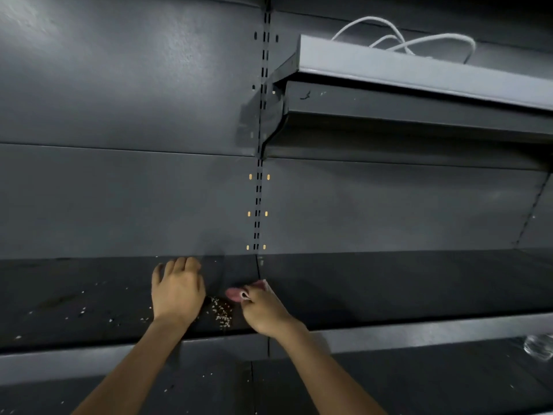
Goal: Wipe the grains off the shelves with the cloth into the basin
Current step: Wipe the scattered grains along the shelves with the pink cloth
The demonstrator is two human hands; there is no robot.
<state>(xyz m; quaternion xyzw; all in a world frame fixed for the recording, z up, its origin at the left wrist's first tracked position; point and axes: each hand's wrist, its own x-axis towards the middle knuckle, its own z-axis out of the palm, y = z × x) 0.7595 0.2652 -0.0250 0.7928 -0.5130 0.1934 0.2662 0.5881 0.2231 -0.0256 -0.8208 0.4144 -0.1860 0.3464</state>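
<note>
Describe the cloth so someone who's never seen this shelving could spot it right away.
Find the dark middle shelf running across the picture, then the slotted upright post at its centre. Just below the post's foot, the right hand grips the cloth, beside a small heap of grains. It is the only pink thing among grey metal.

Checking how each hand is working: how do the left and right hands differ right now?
The left hand lies with its fingers on the shelf and holds nothing; the right hand grips the pink cloth. The left hand reaches further back than the right hand. The grain pile lies between them; both rest on the same shelf.
</note>
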